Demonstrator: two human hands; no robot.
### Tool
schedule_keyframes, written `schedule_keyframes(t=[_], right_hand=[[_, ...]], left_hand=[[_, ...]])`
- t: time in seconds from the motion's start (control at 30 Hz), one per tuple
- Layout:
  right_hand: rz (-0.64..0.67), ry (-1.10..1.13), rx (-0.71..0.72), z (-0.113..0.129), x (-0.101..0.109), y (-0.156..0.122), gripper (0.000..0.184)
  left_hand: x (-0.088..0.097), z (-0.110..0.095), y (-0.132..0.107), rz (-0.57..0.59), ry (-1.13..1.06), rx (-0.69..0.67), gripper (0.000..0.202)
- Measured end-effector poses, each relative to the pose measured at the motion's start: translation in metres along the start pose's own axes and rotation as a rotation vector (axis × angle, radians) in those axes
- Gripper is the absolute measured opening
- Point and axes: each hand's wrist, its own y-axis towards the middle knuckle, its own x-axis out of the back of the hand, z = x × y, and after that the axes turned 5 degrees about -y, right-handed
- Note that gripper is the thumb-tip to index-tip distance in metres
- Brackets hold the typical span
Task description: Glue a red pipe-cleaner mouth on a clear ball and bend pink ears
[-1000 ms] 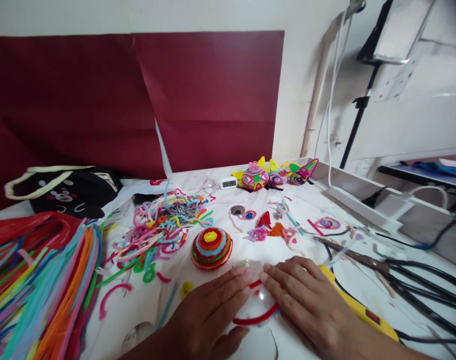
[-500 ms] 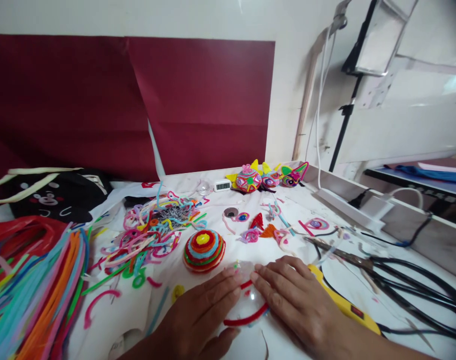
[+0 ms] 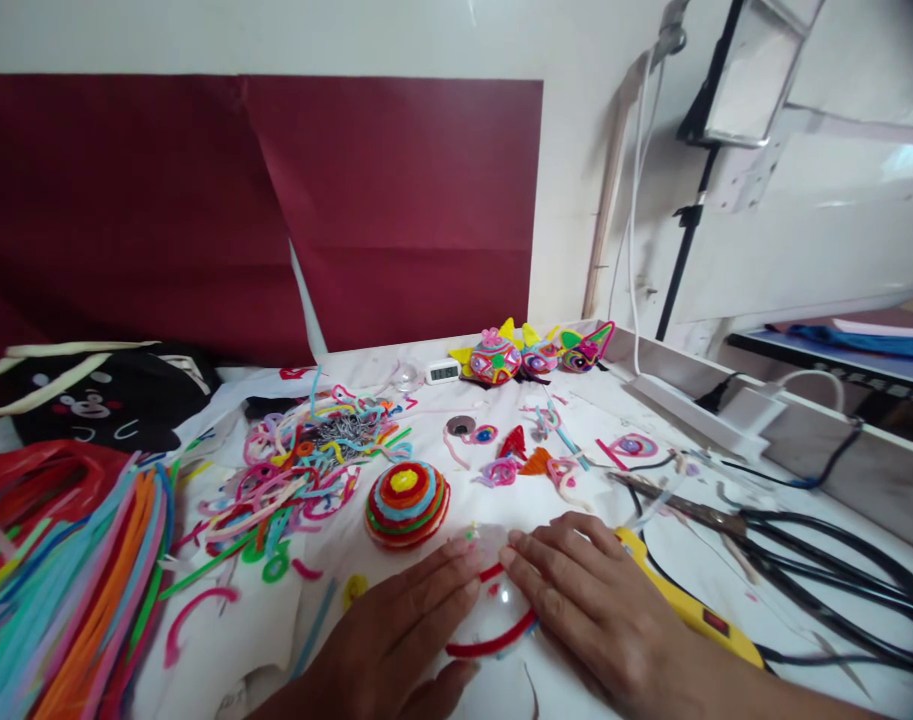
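Note:
My left hand point(image 3: 400, 630) and my right hand point(image 3: 583, 595) lie side by side on the white table, fingers pressed round a clear plastic dome point(image 3: 493, 610). A red pipe cleaner point(image 3: 493, 645) runs along the dome's near rim. Both hands cup the dome from either side, fingertips nearly meeting at its top. Just beyond my left fingers sits a dome wrapped in striped pipe cleaners point(image 3: 406, 503).
A heap of cut pipe-cleaner scraps point(image 3: 306, 465) lies left of centre, long pipe cleaners point(image 3: 66, 580) at far left. A yellow tool point(image 3: 688, 610) and scissors point(image 3: 696, 510) lie right, beside black cables. Finished colourful figures point(image 3: 535, 355) and a small clock point(image 3: 442, 372) stand at the back.
The view has shifted slightly to the right, so everything sits a little further left in frame. My hands stay on the clear dome in the same hold.

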Motion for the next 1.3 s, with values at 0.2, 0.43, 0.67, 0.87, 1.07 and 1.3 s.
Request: schedule_keyframes(t=[0.2, 0.43, 0.67, 0.87, 1.07, 1.3], right_hand=[[0.015, 0.017, 0.015, -0.0004, 0.0003, -0.0008, 0.037], [0.007, 0.006, 0.023, -0.0015, -0.0031, -0.0009, 0.037], [0.009, 0.012, 0.034, 0.0002, 0.0008, 0.0003, 0.035], [0.044, 0.112, 0.022, -0.0002, -0.0048, -0.0035, 0.032], [0.081, 0.125, 0.006, -0.0016, -0.0024, -0.0042, 0.034], [0.104, 0.139, 0.010, -0.0026, -0.0029, -0.0050, 0.034]], left_hand=[[0.0027, -0.0048, 0.0021, 0.025, -0.010, 0.073, 0.037], [0.0059, -0.0049, 0.0055, 0.054, -0.019, 0.035, 0.040], [0.0069, -0.0066, 0.0037, 0.063, 0.002, 0.056, 0.039], [0.0081, -0.0042, 0.0071, 0.051, -0.006, 0.029, 0.043], [0.0060, -0.0050, 0.0074, 0.036, -0.034, 0.050, 0.046], [0.0070, -0.0052, 0.0082, 0.049, -0.043, 0.039, 0.045]])
